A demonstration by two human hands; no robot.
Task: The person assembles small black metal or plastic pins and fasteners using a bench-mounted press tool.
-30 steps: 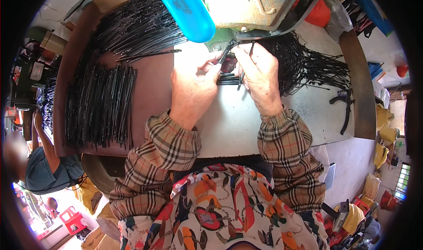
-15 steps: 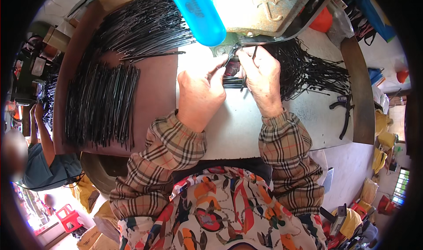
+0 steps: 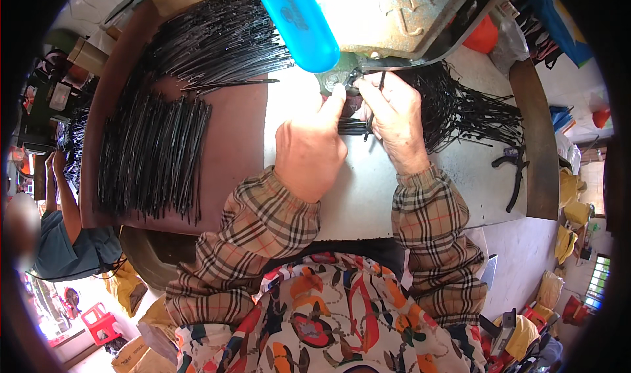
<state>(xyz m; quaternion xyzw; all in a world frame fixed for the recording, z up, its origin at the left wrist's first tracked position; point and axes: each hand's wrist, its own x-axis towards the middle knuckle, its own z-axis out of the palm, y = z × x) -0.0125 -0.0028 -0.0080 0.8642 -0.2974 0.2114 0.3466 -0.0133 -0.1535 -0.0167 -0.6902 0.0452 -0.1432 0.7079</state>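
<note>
Both hands meet at the green metal working point (image 3: pixel 332 78) of a machine on the table. My right hand (image 3: pixel 402 120) is closed, with a thin black umbrella rib (image 3: pixel 369 124) pinched between thumb and fingers, its lower end hanging below them. Close beside it, my left hand (image 3: pixel 309 143) is closed, thumb pressed to the fingers with its tip near the machine. Whatever lies in the left fingers is hidden. A small black joint (image 3: pixel 353 77) shows between the two hands. Behind them, several black ribs (image 3: pixel 351 127) lie crosswise under the machine.
Black ribs lie in a neat row (image 3: pixel 154 156) and a pile (image 3: pixel 220 38) at left; a tangled heap (image 3: pixel 460 107) is at right. Black-handled pliers (image 3: pixel 516 176) rest near the right edge. A blue case (image 3: pixel 299 24) hangs before the machine body (image 3: pixel 394 18). A co-worker (image 3: pixel 72 241) sits far left.
My left hand has shifted slightly right, and its thumb now points up toward the machine. The rib that showed at its fingertips is hidden. My right hand has barely moved.
</note>
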